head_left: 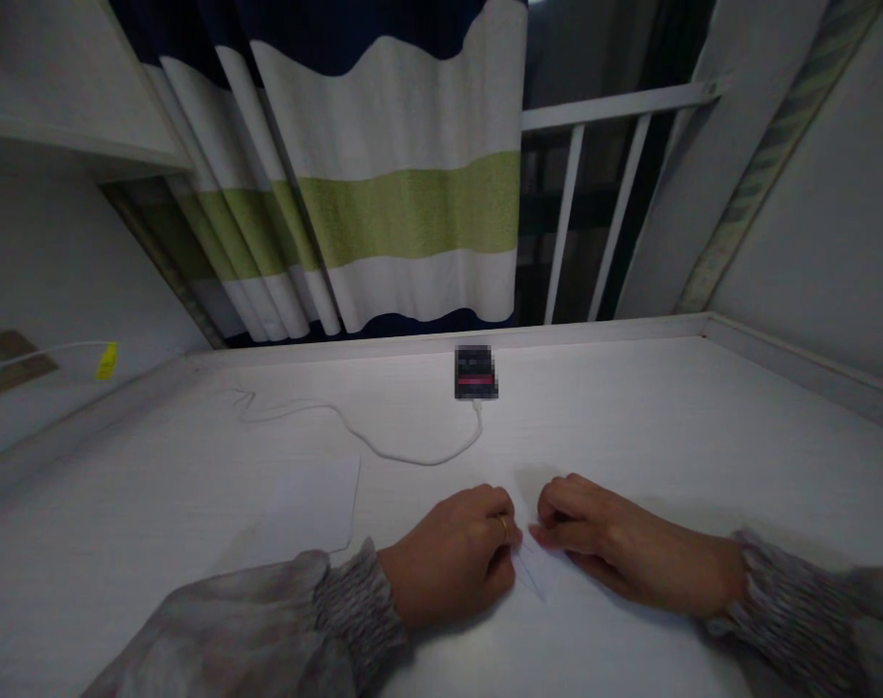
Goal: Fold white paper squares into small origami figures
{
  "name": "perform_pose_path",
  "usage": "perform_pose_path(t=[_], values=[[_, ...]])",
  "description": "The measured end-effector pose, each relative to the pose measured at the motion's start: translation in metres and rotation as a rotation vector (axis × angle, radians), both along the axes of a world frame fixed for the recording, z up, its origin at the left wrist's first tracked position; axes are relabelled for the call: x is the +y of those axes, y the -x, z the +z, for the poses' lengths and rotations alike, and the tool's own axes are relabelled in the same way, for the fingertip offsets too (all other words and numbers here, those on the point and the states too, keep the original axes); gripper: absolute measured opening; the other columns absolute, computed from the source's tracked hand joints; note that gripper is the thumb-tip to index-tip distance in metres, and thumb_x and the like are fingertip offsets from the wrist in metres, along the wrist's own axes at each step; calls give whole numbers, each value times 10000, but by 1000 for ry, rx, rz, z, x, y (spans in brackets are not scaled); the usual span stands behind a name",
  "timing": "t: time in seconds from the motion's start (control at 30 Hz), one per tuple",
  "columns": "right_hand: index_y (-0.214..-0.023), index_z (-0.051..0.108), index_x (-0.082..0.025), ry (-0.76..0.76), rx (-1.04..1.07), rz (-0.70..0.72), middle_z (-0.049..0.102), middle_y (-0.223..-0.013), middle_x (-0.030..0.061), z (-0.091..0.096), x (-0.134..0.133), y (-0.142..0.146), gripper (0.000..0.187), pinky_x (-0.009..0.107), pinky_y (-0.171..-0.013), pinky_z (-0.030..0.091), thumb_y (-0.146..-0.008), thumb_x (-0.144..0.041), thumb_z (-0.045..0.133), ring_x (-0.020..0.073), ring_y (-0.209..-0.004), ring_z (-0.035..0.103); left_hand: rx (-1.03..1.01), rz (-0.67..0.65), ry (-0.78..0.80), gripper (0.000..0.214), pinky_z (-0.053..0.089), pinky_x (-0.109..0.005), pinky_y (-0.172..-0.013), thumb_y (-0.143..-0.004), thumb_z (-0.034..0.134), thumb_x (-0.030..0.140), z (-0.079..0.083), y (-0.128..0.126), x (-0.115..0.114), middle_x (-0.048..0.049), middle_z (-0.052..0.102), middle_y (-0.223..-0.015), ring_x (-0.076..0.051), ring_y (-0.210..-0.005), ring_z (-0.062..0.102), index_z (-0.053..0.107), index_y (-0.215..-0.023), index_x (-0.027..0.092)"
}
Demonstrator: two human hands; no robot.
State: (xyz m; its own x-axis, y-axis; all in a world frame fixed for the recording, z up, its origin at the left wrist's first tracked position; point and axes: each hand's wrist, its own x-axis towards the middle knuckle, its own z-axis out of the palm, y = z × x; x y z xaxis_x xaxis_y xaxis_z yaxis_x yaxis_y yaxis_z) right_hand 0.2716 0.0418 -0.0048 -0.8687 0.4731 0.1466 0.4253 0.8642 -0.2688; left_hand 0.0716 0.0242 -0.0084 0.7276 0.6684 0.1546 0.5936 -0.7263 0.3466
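Sitting between two hands just right of the lower centre of the frame, a folded white paper (537, 574) comes to a narrow point toward the bottom edge. The left hand (459, 548) reaches in from the lower left, back of the hand up, a ring on one finger, its curled fingers pinching the paper's left side. The right hand (619, 543) comes from the lower right, wrist bent slightly, thumb and fingertips drawn together on the right side. Left of centre, a loose sheet (310, 504) lies near the left forearm. The white table (703, 417) has a low raised edge; near its back, a dark, pixelated device (474, 372) joins a white cable (412, 462). A striped curtain (412, 208) hangs upper centre, beside a white railing (622, 105).
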Motion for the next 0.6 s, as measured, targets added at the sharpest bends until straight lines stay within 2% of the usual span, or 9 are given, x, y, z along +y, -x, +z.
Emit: perform_pose_path(t=[0.13, 0.37, 0.6], values=[[-813, 607, -152, 7, -20, -33, 543, -841, 70, -3, -1, 0, 200, 330, -729, 402, -835, -91, 418, 166, -789, 481, 85, -13, -66, 251, 423, -274, -683, -740, 441, 99, 1, -3, -2, -63, 545, -821, -160, -751, 471, 582, -944, 139], [-796, 595, -155, 59, 19, -63, 533, -848, 57, -1, -3, -2, 208, 340, -771, 377, -740, -22, 444, 171, -820, 474, 110, 41, -107, 223, 396, -303, -678, -801, 399, 153, 2, -7, -7, -77, 518, -835, -169, -764, 440, 612, -861, 129], [-827, 604, -157, 7, -4, -79, 529, -821, 52, -1, -5, -3, 204, 352, -763, 363, -786, -64, 427, 171, -800, 471, 64, 87, -87, 236, 362, -310, -642, -814, 418, 214, 1, 4, -7, -61, 504, -806, -170, -756, 443, 645, -868, 177]])
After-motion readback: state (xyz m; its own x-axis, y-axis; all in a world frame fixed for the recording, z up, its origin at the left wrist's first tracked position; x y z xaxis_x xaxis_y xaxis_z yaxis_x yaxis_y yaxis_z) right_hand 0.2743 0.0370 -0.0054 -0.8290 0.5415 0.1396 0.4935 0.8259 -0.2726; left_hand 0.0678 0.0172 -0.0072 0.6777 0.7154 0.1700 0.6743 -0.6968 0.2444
